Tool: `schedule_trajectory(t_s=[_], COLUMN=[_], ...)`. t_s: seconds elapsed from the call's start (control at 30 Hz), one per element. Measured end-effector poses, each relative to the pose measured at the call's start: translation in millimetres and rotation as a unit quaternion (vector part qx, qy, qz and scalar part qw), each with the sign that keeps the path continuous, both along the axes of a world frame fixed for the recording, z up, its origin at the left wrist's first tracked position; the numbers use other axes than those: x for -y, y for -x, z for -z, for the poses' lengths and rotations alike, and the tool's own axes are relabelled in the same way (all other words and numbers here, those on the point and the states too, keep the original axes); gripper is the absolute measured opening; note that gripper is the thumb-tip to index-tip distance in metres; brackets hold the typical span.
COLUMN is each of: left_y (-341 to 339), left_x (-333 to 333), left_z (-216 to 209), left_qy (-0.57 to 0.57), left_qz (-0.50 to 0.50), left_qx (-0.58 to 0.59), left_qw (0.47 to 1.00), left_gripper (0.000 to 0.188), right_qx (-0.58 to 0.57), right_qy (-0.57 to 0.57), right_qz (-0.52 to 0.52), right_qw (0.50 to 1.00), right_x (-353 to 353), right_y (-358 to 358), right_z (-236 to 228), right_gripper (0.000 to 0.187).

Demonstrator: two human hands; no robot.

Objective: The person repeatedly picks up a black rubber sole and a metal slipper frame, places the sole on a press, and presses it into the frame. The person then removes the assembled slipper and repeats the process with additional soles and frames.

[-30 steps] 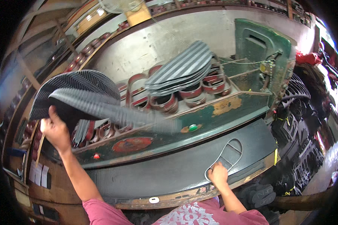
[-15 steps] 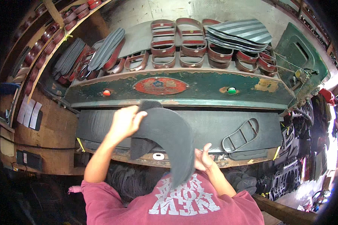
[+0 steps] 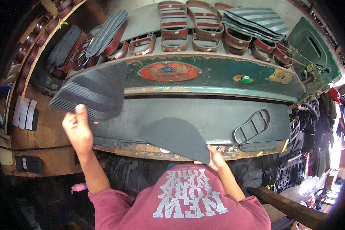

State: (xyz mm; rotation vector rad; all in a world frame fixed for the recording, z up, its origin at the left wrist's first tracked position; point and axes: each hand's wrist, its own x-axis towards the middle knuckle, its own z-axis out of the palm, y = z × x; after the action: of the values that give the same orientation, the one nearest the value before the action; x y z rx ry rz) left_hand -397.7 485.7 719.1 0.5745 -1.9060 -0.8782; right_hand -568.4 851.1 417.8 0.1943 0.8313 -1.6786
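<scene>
The ribbed rubber sheets (image 3: 90, 92), clamped in the left hand (image 3: 78, 128), should be kept fanned while the dark sheet (image 3: 176, 136), pinched by the right hand (image 3: 214, 159), is laid flat.

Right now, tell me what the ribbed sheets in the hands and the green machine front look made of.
Ribbed sheets: matte dark grey, probably rubber; the sheet by the right hand curves limply. Machine front: painted metal, seemingly; green paint chipped, rusty patches showing.
</scene>
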Motion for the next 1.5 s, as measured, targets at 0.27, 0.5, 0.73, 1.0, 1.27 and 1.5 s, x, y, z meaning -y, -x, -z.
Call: schedule_trajectory(t_s=[0.27, 0.5, 0.73, 1.0, 1.27, 1.5], left_y=[3.2, 9.7, 23.8, 57.5, 99.2, 68.8], left_x=[-31.5, -3.6, -73.9, -180.1, -139.5, -75.9], left_z=[12.6, 36.7, 95.2, 214.3, 96.0, 32.0], left_qy=[-0.103, -0.122, 0.162, 0.185, 0.152, -0.142], left_qz=[0.102, 0.048, 0.129, 0.367, 0.272, 0.082], left_qx=[-0.192, -0.048, 0.186, 0.4, 0.191, -0.058], left_qw=[0.971, 0.99, 0.961, 0.819, 0.931, 0.985], left_gripper=[0.029, 0.028, 0.043, 0.065, 0.012, 0.023], right_qx=[0.05, -0.03, 0.018, 0.014, -0.003, 0.012], right_qy=[0.03, -0.024, -0.02, -0.03, -0.036, 0.043], right_qz=[0.002, -0.01, 0.009, 0.006, -0.02, -0.003], right_qw=[0.998, 0.999, 1.0, 0.999, 0.999, 0.999], right_x=[-8.9, -7.2, -6.2, -6.2, -8.4, -12.6], right_y=[4.8, 9.0, 6.5, 6.8, 18.5, 15.8], right_z=[8.2, 9.9, 7.9, -4.8, 11.1, 12.1], right_gripper=[0.047, 0.051, 0.046, 0.042, 0.043, 0.06])
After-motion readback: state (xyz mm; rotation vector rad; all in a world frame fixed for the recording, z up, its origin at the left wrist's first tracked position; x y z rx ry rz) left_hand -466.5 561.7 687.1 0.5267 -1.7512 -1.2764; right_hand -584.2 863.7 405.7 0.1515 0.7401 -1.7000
